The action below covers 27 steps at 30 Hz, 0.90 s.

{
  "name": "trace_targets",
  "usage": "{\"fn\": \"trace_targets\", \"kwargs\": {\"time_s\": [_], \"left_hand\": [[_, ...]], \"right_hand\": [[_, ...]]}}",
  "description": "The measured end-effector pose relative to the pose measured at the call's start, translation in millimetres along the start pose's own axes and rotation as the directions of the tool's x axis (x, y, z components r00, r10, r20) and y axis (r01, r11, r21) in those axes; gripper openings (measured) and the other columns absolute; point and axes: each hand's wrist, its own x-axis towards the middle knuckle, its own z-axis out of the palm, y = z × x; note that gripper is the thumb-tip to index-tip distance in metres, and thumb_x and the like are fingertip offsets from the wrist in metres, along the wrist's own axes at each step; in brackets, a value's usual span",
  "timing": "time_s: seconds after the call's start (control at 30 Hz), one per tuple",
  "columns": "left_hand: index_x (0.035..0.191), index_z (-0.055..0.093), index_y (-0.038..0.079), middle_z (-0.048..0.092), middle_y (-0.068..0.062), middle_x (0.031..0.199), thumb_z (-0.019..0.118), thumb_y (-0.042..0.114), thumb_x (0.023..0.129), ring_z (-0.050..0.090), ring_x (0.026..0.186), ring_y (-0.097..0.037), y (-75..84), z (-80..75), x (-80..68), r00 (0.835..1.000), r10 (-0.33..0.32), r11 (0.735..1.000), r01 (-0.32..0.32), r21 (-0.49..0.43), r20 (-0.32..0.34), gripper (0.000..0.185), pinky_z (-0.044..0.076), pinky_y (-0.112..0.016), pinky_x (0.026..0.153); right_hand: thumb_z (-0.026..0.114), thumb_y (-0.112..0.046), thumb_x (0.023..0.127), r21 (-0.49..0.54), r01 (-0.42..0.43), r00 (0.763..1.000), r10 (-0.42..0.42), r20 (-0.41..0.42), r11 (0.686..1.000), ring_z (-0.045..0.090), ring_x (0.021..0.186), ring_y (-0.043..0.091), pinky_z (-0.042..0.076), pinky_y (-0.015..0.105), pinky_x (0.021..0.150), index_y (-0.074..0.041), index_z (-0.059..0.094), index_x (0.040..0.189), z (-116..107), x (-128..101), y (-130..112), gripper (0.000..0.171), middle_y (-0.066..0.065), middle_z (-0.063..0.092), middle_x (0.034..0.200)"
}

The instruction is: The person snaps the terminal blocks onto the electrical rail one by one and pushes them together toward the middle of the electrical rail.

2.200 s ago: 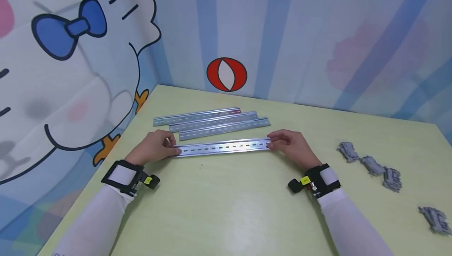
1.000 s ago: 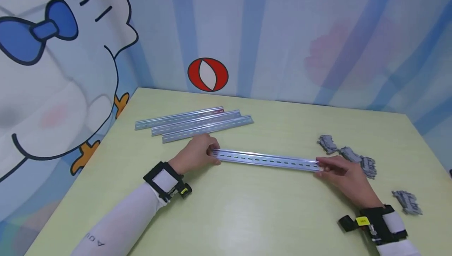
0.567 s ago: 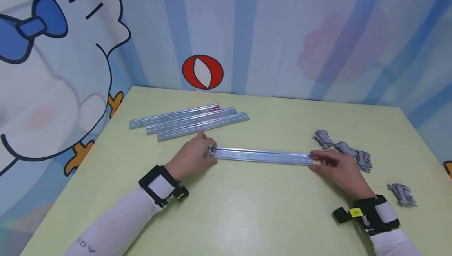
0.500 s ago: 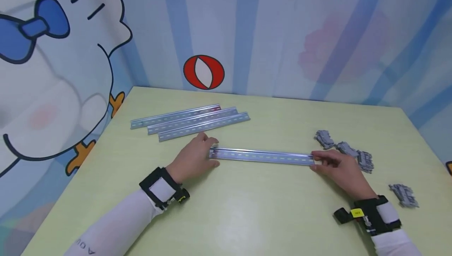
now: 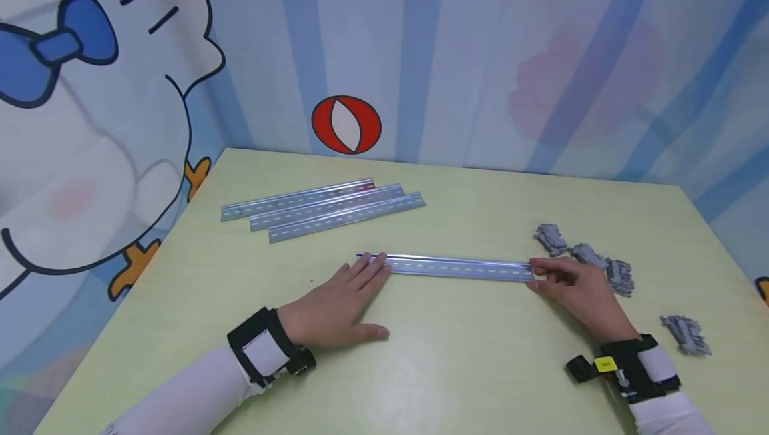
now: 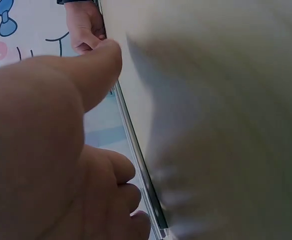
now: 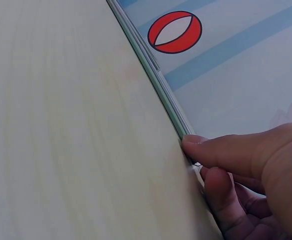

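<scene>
A long slotted metal rail (image 5: 447, 266) lies flat across the middle of the green table (image 5: 456, 368). My right hand (image 5: 539, 271) pinches the rail's right end, with the thumb (image 7: 225, 150) on top and a finger under it. My left hand (image 5: 374, 269) lies flat on the table with straight fingers. Its fingertips are at the rail's left end and it grips nothing. In the left wrist view the rail (image 6: 136, 155) runs as a thin edge past my left hand's fingers (image 6: 111, 180). The right wrist view shows the rail (image 7: 155, 75) stretching away toward the wall.
Three more rails (image 5: 324, 207) lie side by side at the back left. Grey terminal blocks (image 5: 585, 258) are clustered just right of my right hand, with another (image 5: 685, 335) nearer the right edge. A painted wall with a red circle (image 5: 346, 125) closes the table's back and left.
Both hands carried the rail right and nearer, then set it down. My left hand has let go of the left end and now lies flat. The right hand keeps its pinch.
</scene>
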Motion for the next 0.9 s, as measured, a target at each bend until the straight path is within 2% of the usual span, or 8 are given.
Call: {"fn": "trace_targets", "kwargs": {"time_s": [0.17,0.37,0.57,0.73,0.83,0.9], "left_hand": [[0.157,0.004,0.007,-0.005,-0.011,0.164,0.049,0.07,0.089,-0.004,0.15,-0.03,-0.2,-1.9,-3.8,1.0,0.018,1.0,-0.018,-0.016,0.02,0.103,0.012,-0.049,0.12],[0.157,0.005,0.007,-0.002,-0.01,0.164,0.051,0.073,0.085,-0.003,0.15,-0.029,0.2,-0.4,-2.1,1.0,0.012,1.0,-0.013,0.01,0.009,0.107,0.012,-0.047,0.12],[0.157,0.006,0.006,0.0,-0.011,0.164,0.05,0.074,0.084,-0.001,0.15,-0.028,-0.7,1.5,-2.1,1.0,0.0,0.999,0.0,0.034,0.001,0.109,0.013,-0.044,0.12],[0.157,0.011,0.006,0.006,-0.012,0.164,0.054,0.075,0.081,0.005,0.15,-0.027,0.0,-0.9,-1.7,1.0,-0.01,0.999,0.011,0.037,-0.021,0.111,0.016,-0.042,0.12],[0.157,0.013,0.006,0.008,-0.011,0.164,0.056,0.075,0.08,0.007,0.15,-0.027,0.0,-1.4,-1.4,0.999,-0.017,0.999,0.018,0.031,-0.03,0.111,0.017,-0.042,0.12],[0.157,0.013,0.006,0.008,-0.011,0.164,0.055,0.075,0.08,0.007,0.15,-0.026,-0.4,-0.9,-1.1,0.999,-0.023,0.999,0.024,0.033,-0.029,0.111,0.017,-0.041,0.12]], "right_hand": [[0.073,-0.043,0.085,-0.015,-0.007,1.0,0.007,0.007,1.0,0.054,0.081,0.016,0.044,0.023,0.062,-0.015,0.066,0.126,0,2,0,0.05,0.004,0.066,0.108],[0.073,-0.045,0.085,-0.001,-0.03,0.999,0.03,0.012,1.0,0.055,0.081,0.016,0.045,0.023,0.061,-0.016,0.065,0.128,-1,3,2,0.053,0.006,0.066,0.108],[0.064,-0.048,0.091,0.031,-0.071,0.997,0.07,0.007,0.997,0.058,0.081,0.014,0.047,0.024,0.06,-0.015,0.065,0.129,-3,2,-3,0.05,0.01,0.064,0.114],[0.06,-0.051,0.093,-0.03,-0.072,0.991,0.068,-0.117,0.997,0.052,0.076,0.013,0.042,0.024,0.056,-0.01,0.072,0.11,-4,11,-17,0.046,0.01,0.066,0.105],[0.062,-0.046,0.093,-0.071,-0.052,0.968,0.033,-0.249,0.996,0.052,0.071,0.01,0.039,0.024,0.052,-0.007,0.073,0.099,-6,22,-27,0.041,0.01,0.067,0.091],[0.064,-0.038,0.093,-0.111,-0.02,0.942,-0.018,-0.334,0.994,0.053,0.067,0.006,0.041,0.023,0.051,-0.005,0.073,0.099,-9,29,-30,0.035,0.011,0.068,0.088]]}}
